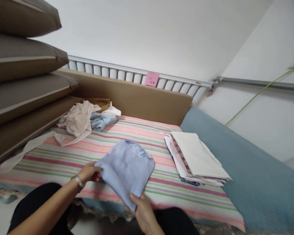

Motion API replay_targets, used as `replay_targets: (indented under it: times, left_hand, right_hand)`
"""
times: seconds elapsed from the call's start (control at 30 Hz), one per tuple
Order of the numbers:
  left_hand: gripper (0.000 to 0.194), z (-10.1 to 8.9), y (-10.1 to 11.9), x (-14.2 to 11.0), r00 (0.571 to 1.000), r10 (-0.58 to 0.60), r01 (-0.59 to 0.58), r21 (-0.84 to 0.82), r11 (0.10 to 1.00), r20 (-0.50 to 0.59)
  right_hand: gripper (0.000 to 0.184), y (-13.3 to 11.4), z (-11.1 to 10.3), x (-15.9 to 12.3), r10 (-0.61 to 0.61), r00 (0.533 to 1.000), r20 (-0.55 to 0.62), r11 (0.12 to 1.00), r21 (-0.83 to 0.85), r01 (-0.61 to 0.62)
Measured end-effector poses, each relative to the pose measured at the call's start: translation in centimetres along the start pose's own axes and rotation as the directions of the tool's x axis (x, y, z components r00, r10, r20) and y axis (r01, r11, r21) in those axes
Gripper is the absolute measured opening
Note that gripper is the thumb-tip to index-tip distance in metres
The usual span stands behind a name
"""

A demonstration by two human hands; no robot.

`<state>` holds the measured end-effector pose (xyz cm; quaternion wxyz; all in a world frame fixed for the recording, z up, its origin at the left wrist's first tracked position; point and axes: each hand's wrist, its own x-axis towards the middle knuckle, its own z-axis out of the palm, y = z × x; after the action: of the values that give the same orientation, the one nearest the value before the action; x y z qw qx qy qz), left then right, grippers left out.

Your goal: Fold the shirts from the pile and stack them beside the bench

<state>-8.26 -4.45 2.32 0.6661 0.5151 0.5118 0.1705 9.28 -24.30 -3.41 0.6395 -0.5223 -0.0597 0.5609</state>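
A light blue, finely striped garment (127,166), which looks like a folded shirt, lies on the striped cloth (161,195) close to the front edge. My left hand (89,172) grips its left corner, fingers tucked beneath the fabric. At its lower corner my right hand (142,210) pinches the edge, thumb on top. The edge between my hands is lifted a little, while the far part with the collar rests flat. A silver bracelet sits on my left wrist.
A stack of folded clothes (198,156) lies to the right. Crumpled garments (79,119) are heaped at the back left, beside piled brown cushions (26,88). A brown board (142,98) stands before a radiator with a pink note (152,79). A blue padded side (247,176) borders the right.
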Motion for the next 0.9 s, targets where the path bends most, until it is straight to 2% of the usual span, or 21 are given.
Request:
replay_targets:
  times: [0.1,0.17,0.2,0.27,0.3,0.37,0.4,0.43,0.53,0.6,0.7,0.8,0.9]
  left_hand:
    - [0.017,-2.1,-0.3,0.6,0.991,-0.071,0.091,0.174,0.98,-0.118]
    - [0.016,-3.3,-1.5,1.2,0.976,-0.082,0.136,0.273,0.952,-0.2]
    - [0.018,-3.8,-2.0,1.4,0.968,-0.034,0.119,0.339,0.933,-0.247]
    - [0.025,-4.4,-2.6,1.6,0.921,0.199,0.01,0.529,0.849,-0.335]
    - [0.029,-4.4,-2.5,1.6,0.87,0.356,-0.063,0.639,0.767,-0.342]
    - [0.035,-3.5,-1.6,1.1,0.75,0.614,-0.21,0.792,0.573,-0.245]
    - [0.034,-2.5,-1.0,0.8,0.706,0.688,-0.282,0.825,0.489,-0.167]
    - [0.032,-1.2,-0.2,0.4,0.68,0.729,-0.355,0.835,0.421,-0.078]
    - [0.023,3.8,1.9,-0.6,0.625,0.758,-0.562,0.781,0.272,0.186]
    - [0.023,7.5,2.9,-0.7,0.568,0.753,-0.652,0.74,0.167,0.331]
    - [0.03,12.3,4.2,0.6,0.501,0.714,-0.69,0.724,-0.012,0.489]
    - [0.033,16.0,5.7,3.5,0.485,0.634,-0.667,0.723,-0.178,0.603]
    - [0.025,18.6,7.3,6.3,0.507,0.532,-0.65,0.706,-0.282,0.679]
  right_hand:
    - [0.054,2.9,1.7,0.3,0.03,0.999,0.039,0.999,-0.039,-0.029]
    - [0.057,3.2,1.6,0.6,0.082,0.994,0.071,0.985,-0.155,-0.07]
    - [0.056,2.7,1.1,0.7,0.108,0.991,0.076,0.967,-0.239,-0.087]
    - [0.049,0.2,-0.6,0.9,0.132,0.991,0.033,0.911,-0.398,-0.108]
    - [0.044,-1.5,-1.6,0.9,0.105,0.994,-0.007,0.891,-0.443,-0.098]
    - [0.036,-5.2,-3.7,1.1,0.004,0.993,-0.115,0.896,-0.441,-0.055]
    - [0.033,-7.1,-4.6,1.3,-0.039,0.986,-0.162,0.904,-0.427,-0.035]
    - [0.032,-8.7,-5.3,1.6,-0.066,0.978,-0.196,0.909,-0.416,-0.022]
    - [0.03,-12.0,-6.3,3.2,-0.076,0.974,-0.214,0.908,-0.419,-0.021]
    - [0.03,-12.9,-6.4,4.6,-0.062,0.979,-0.195,0.901,-0.434,-0.029]
    - [0.028,-13.0,-6.2,6.6,-0.056,0.98,-0.189,0.887,-0.461,-0.039]
    - [0.024,-12.7,-6.1,7.8,-0.068,0.982,-0.179,0.878,-0.477,-0.026]
    - [0.02,-12.9,-6.1,8.0,-0.093,0.988,-0.124,0.877,-0.48,0.022]
